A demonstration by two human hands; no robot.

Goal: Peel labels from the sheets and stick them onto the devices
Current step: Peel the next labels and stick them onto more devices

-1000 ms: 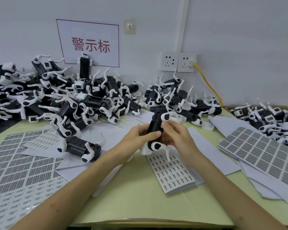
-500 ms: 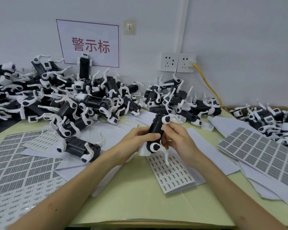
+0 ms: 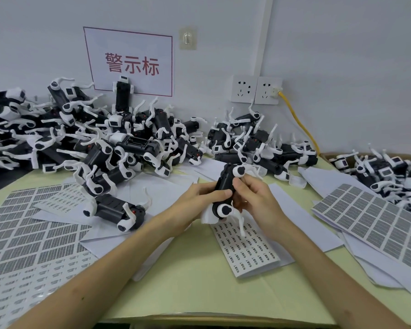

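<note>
A black and white robot-dog device is held upright above the table's middle. My left hand grips its black body from the left, thumb across the front. My right hand curls round its right side, thumb pressing on the body. Whether a label sits under the thumb is hidden. A sheet of small labels lies just below the device. A sheet of larger grey labels lies to the right, and more label sheets cover the left of the table.
A big heap of the same devices fills the back left, a smaller heap the back middle, and another group the far right. One device lies alone at left. Blank white papers are spread about. A yellow cable runs from the wall sockets.
Both hands have tilted the device slightly and shifted it a little; my right thumb has moved up on its body. The sheets and heaps are unchanged.
</note>
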